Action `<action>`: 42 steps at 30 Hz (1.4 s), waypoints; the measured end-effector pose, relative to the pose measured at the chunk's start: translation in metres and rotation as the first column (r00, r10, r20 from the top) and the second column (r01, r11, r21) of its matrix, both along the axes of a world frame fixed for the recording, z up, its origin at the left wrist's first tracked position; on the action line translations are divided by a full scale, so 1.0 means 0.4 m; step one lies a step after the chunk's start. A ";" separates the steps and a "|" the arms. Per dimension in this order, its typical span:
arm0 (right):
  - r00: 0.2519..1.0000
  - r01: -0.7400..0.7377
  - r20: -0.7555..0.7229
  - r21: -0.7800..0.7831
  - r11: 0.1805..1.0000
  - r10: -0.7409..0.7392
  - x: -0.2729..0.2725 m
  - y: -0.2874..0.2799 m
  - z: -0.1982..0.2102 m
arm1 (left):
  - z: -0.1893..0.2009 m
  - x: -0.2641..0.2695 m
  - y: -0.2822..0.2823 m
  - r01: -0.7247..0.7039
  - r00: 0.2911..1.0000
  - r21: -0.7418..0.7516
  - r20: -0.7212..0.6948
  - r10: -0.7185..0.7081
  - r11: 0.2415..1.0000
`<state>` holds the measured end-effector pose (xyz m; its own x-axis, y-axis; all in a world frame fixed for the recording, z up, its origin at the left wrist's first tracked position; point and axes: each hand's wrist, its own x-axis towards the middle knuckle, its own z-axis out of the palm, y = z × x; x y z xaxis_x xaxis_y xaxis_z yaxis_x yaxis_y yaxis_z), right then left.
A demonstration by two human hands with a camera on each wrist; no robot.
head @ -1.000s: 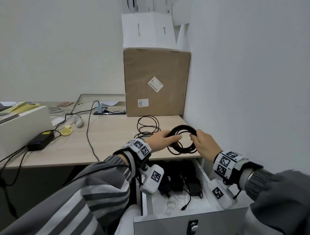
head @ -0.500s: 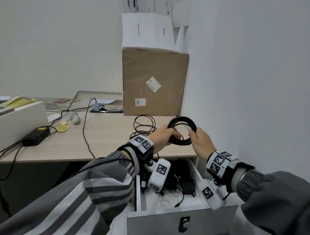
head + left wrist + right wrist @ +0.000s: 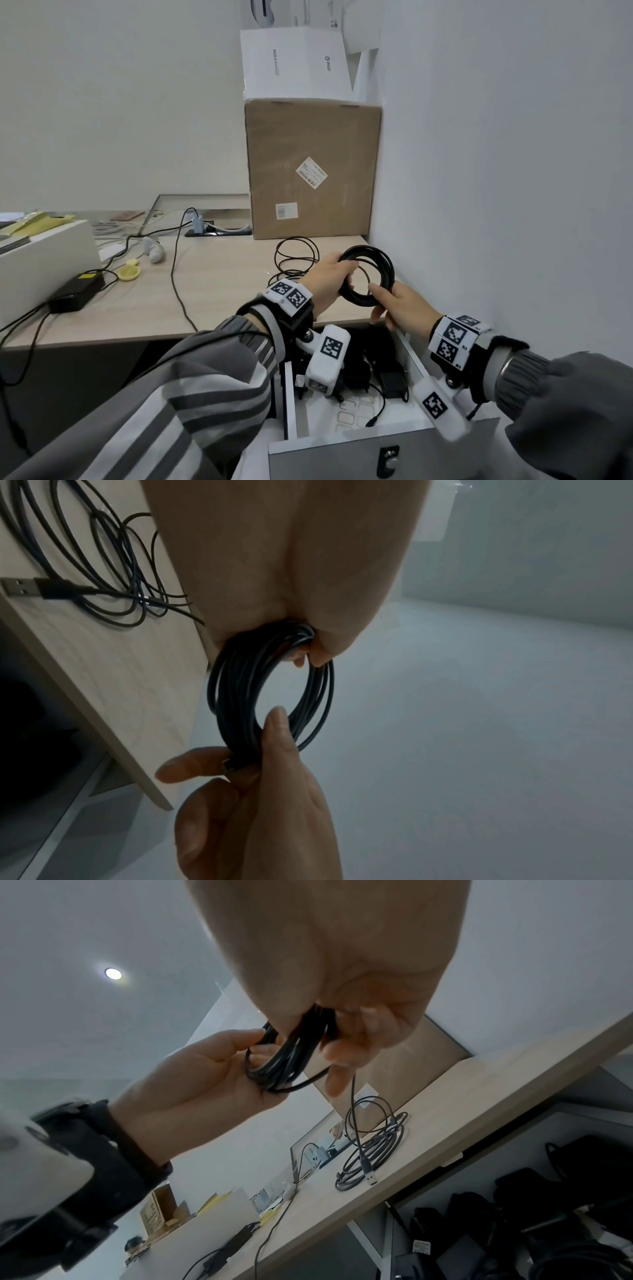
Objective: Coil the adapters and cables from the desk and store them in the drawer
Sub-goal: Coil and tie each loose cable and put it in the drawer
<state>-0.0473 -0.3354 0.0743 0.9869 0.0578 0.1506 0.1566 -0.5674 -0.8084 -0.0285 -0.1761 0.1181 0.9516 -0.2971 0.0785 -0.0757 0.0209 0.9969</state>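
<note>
A black cable wound into a tight ring, the coiled cable [image 3: 383, 263], hangs in the air above the desk's front right corner. My left hand [image 3: 330, 275] grips its left side, fingers curled through the ring [image 3: 301, 642]. My right hand [image 3: 394, 305] pinches the ring's lower right part between thumb and fingers [image 3: 274, 729], holding the coiled cable [image 3: 287, 1056] together. A loose thin black cable [image 3: 296, 257] with a USB plug [image 3: 20, 589] lies on the desk [image 3: 219, 274] just behind the hands. Below them the drawer [image 3: 346, 431] stands open, with black adapters [image 3: 392, 380] inside.
A brown cardboard box [image 3: 311, 171] with a white box [image 3: 294, 61] on top stands at the desk's back right, against the wall [image 3: 496, 171]. A black power brick [image 3: 75, 294] with its lead, a yellow disc [image 3: 129, 272] and a white case [image 3: 44, 253] lie left.
The coiled cable has risen a little and turned more upright between both hands. My right hand has shifted from the ring's right side to its lower edge.
</note>
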 end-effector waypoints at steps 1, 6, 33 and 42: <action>1.000 -0.003 0.008 -0.009 1.000 0.003 -0.002 0.002 0.002 | -0.001 -0.002 0.002 0.010 1.000 -0.007 0.003 -0.010 1.000; 0.998 0.036 0.056 0.001 0.999 -0.035 0.006 0.009 0.003 | -0.003 -0.019 0.007 0.044 0.996 -0.263 -0.060 -0.062 0.964; 0.990 0.048 0.136 -0.553 0.832 0.034 -0.023 0.049 0.140 | 0.027 -0.002 0.059 -0.070 0.945 0.493 0.312 -0.101 0.867; 0.962 0.271 -0.079 0.418 0.867 -0.263 0.029 -0.009 0.124 | -0.018 0.019 0.053 0.055 0.998 0.228 0.026 -0.063 0.972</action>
<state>-0.0358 -0.3390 0.1239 0.9584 -0.2733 0.0826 0.0302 -0.1909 -0.9811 -0.0210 -0.1551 0.1110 0.9298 -0.3665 0.0338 -0.1142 -0.2001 0.9731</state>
